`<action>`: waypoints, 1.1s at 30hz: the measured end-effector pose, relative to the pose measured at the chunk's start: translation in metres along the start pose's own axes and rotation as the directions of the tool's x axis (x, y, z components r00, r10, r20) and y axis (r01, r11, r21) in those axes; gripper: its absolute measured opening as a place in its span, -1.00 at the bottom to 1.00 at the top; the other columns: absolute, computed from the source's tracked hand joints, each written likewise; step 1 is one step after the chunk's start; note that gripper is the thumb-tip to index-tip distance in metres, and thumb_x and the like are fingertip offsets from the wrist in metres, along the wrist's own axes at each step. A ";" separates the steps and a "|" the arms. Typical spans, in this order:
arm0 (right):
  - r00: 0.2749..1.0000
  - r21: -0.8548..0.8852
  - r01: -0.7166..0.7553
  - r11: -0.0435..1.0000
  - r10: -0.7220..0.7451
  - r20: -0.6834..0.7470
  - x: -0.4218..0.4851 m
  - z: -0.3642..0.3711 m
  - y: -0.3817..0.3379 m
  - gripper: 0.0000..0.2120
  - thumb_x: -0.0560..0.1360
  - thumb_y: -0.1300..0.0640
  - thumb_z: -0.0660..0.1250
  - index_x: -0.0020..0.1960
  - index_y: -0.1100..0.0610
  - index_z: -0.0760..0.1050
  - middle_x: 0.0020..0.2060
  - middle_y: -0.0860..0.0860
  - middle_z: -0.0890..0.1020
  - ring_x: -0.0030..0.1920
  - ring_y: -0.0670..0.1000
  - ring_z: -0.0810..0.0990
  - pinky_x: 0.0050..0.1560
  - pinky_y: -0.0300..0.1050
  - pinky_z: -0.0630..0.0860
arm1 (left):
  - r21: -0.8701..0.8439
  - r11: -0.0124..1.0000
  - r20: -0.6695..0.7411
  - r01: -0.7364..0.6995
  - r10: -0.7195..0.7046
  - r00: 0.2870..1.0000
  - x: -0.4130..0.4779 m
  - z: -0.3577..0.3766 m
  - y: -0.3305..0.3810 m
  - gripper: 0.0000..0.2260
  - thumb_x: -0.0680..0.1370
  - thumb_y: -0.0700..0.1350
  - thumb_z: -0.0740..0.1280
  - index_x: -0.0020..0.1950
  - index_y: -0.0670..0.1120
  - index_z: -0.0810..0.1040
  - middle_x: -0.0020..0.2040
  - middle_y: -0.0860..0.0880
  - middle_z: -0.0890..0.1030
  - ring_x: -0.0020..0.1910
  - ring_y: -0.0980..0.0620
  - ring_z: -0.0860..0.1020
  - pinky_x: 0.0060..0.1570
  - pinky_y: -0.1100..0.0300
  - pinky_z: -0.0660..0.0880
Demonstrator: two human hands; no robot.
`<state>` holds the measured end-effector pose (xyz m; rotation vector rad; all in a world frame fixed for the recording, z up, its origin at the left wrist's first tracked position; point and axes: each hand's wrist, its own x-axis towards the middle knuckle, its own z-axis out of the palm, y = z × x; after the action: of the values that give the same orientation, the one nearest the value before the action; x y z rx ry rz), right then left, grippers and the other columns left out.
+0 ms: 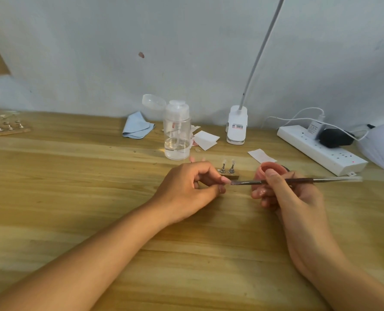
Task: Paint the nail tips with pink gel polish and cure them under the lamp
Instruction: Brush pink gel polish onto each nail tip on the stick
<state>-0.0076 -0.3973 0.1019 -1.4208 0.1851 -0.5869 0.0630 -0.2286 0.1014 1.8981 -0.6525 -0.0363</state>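
A nail tip [227, 181] is pinched in the left hand [186, 187]'s fingertips, prob so it's kept steady for the brush [249, 182] gripped pen-style by the right hand [285, 196], pink gel pot [267, 168] parked right behind it for dipping.

Open pink polish jar [267, 169] sits behind the brush [249, 182], near two upright nail tips [224, 162].

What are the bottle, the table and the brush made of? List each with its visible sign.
The bottle: clear glossy plastic, probably; liquid shows through it.
The table: matte wood or wood-look laminate; grain streaks cross it.
The brush: dark handle, material unclear; shiny metal-looking ferrule.
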 end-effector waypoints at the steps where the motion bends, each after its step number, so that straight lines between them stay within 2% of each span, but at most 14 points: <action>1: 1.000 0.011 -0.001 1.000 0.001 -0.003 0.000 0.000 0.000 -0.84 0.59 0.14 0.30 0.04 0.23 0.58 -0.35 0.09 0.64 -0.36 -0.07 0.58 -0.35 -0.32 0.48 | 0.000 1.000 0.001 0.001 -0.001 1.000 0.000 0.000 0.001 -0.93 0.48 -0.24 0.48 -0.13 -0.09 0.65 -0.15 0.16 0.70 -0.34 0.42 0.50 -0.30 0.55 0.28; 3: 1.000 0.041 0.002 0.999 -0.002 -0.009 0.001 -0.002 0.000 -0.81 0.60 0.14 0.29 0.03 0.26 0.58 -0.32 0.11 0.62 -0.37 -0.09 0.57 -0.34 -0.33 0.48 | -0.001 1.000 0.004 0.001 -0.001 1.000 -0.001 -0.001 0.002 -0.91 0.48 -0.23 0.48 -0.15 -0.05 0.64 -0.14 0.16 0.71 -0.32 0.42 0.51 -0.23 0.46 0.35; 4: 1.000 0.044 0.005 0.999 -0.005 -0.008 0.001 -0.003 0.001 -0.79 0.60 0.13 0.28 0.03 0.27 0.59 -0.33 0.10 0.61 -0.36 -0.09 0.56 -0.34 -0.34 0.47 | -0.006 1.000 0.003 0.005 -0.005 1.000 -0.002 -0.001 0.003 -0.90 0.48 -0.23 0.48 -0.16 -0.04 0.64 -0.15 0.17 0.71 -0.32 0.42 0.51 -0.13 0.32 0.44; 6: 1.000 0.021 0.011 1.000 -0.011 0.006 0.000 -0.002 0.001 -0.78 0.60 0.11 0.28 0.04 0.26 0.58 -0.36 0.10 0.61 -0.36 -0.10 0.57 -0.35 -0.34 0.47 | -0.007 1.000 0.003 0.020 -0.020 1.000 -0.002 -0.001 0.004 -0.92 0.48 -0.22 0.48 -0.15 -0.05 0.64 -0.18 0.18 0.69 -0.34 0.42 0.51 0.12 0.05 0.41; 7: 1.000 0.005 0.014 1.000 -0.014 0.010 0.000 -0.001 0.001 -0.78 0.60 0.10 0.28 0.05 0.25 0.58 -0.36 0.11 0.61 -0.37 -0.10 0.57 -0.35 -0.34 0.47 | -0.007 1.000 0.006 0.021 -0.021 1.000 -0.003 -0.001 0.004 -0.93 0.48 -0.22 0.48 -0.13 -0.07 0.65 -0.19 0.17 0.69 -0.34 0.42 0.50 0.11 0.06 0.41; 9: 1.000 -0.005 0.017 1.000 -0.017 0.008 0.000 -0.001 0.001 -0.78 0.60 0.10 0.29 0.06 0.24 0.58 -0.34 0.14 0.62 -0.37 -0.11 0.58 -0.36 -0.34 0.48 | -0.001 1.000 0.011 0.011 -0.011 1.000 -0.002 0.000 0.004 -0.93 0.49 -0.22 0.48 -0.12 -0.06 0.65 -0.18 0.16 0.70 -0.36 0.42 0.49 -0.11 0.38 0.34; 11: 1.000 0.005 0.023 1.000 -0.023 -0.002 0.000 -0.002 0.001 -0.78 0.59 0.10 0.28 0.04 0.25 0.58 -0.32 0.15 0.61 -0.37 -0.11 0.58 -0.36 -0.34 0.48 | 0.007 1.000 0.007 0.011 -0.012 1.000 -0.002 -0.001 0.003 -0.91 0.48 -0.22 0.48 -0.13 -0.05 0.65 -0.18 0.16 0.70 -0.36 0.42 0.49 -0.23 0.52 0.28; 14: 0.999 -0.003 0.034 0.999 -0.034 -0.001 -0.002 -0.001 0.001 -0.79 0.60 0.11 0.28 0.04 0.25 0.58 -0.35 0.13 0.61 -0.38 -0.10 0.57 -0.36 -0.33 0.48 | -0.001 1.000 -0.007 0.017 -0.017 1.000 -0.001 -0.001 0.001 -0.91 0.48 -0.22 0.48 -0.12 -0.04 0.66 -0.22 0.16 0.69 -0.39 0.36 0.46 -0.35 0.51 0.27; 17: 0.996 0.071 0.066 0.995 -0.061 -0.064 -0.003 -0.001 -0.004 -0.79 0.62 0.11 0.25 -0.01 0.24 0.57 -0.39 0.06 0.61 -0.41 -0.11 0.52 -0.35 -0.34 0.47 | -0.004 1.000 -0.003 0.018 -0.018 1.000 0.000 -0.001 0.000 -0.91 0.48 -0.19 0.48 -0.13 0.00 0.66 -0.20 0.15 0.70 -0.39 0.15 0.40 -0.39 0.45 0.24; 19: 0.976 0.063 0.166 0.984 -0.155 -0.154 -0.002 -0.004 -0.009 -0.87 0.63 0.12 0.24 -0.08 0.12 0.49 -0.44 -0.02 0.59 -0.41 -0.11 0.50 -0.34 -0.32 0.48 | -0.010 1.000 0.003 0.009 -0.009 1.000 0.000 -0.002 0.000 -0.90 0.49 -0.20 0.47 -0.12 0.00 0.65 -0.19 0.13 0.71 -0.41 0.28 0.43 -0.38 0.48 0.26; 23: 0.906 -0.244 0.367 0.898 -0.404 -0.126 0.005 -0.014 -0.019 -0.82 0.64 0.13 0.23 -0.12 -0.05 0.36 -0.36 -0.05 0.55 -0.35 -0.12 0.48 -0.29 -0.27 0.43 | 0.001 1.000 0.008 0.015 -0.015 1.000 0.000 -0.001 -0.001 -0.93 0.49 -0.17 0.46 -0.11 0.00 0.64 -0.18 0.11 0.71 -0.44 0.25 0.39 -0.37 0.40 0.25; 27: 0.907 -0.649 0.341 0.679 -0.418 0.039 0.014 -0.026 -0.019 -0.85 0.60 -0.01 0.22 -0.12 -0.02 0.35 -0.41 -0.04 0.52 -0.38 -0.01 0.44 -0.32 -0.06 0.39 | 0.004 1.000 -0.004 0.016 -0.016 1.000 0.000 -0.001 -0.002 -0.93 0.48 -0.13 0.48 -0.14 0.02 0.63 -0.20 0.14 0.70 -0.48 0.21 0.32 -0.40 0.42 0.24; 30: 0.931 -0.704 0.296 0.645 -0.359 0.063 0.020 -0.026 -0.014 -0.84 0.59 -0.01 0.25 -0.09 0.05 0.39 -0.42 -0.03 0.50 -0.38 0.04 0.45 -0.33 0.02 0.35 | 0.001 1.000 0.001 0.006 -0.006 1.000 0.000 -0.001 0.000 -0.89 0.48 -0.18 0.48 -0.15 0.03 0.63 -0.18 0.15 0.71 -0.36 0.14 0.47 -0.37 0.41 0.25; 33: 0.945 -0.720 0.271 0.639 -0.320 0.072 0.022 -0.025 -0.009 -0.86 0.59 0.01 0.26 -0.08 0.05 0.41 -0.35 -0.01 0.57 -0.30 0.06 0.52 -0.27 0.05 0.43 | -0.001 1.000 0.000 0.004 -0.004 1.000 0.000 -0.001 0.001 -0.90 0.47 -0.24 0.47 -0.13 -0.04 0.64 -0.20 0.22 0.69 -0.30 0.34 0.55 -0.37 0.46 0.26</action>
<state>-0.0025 -0.4301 0.1117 -2.2448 0.2517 -0.8904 0.0631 -0.2279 0.1024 1.8985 -0.6485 -0.0396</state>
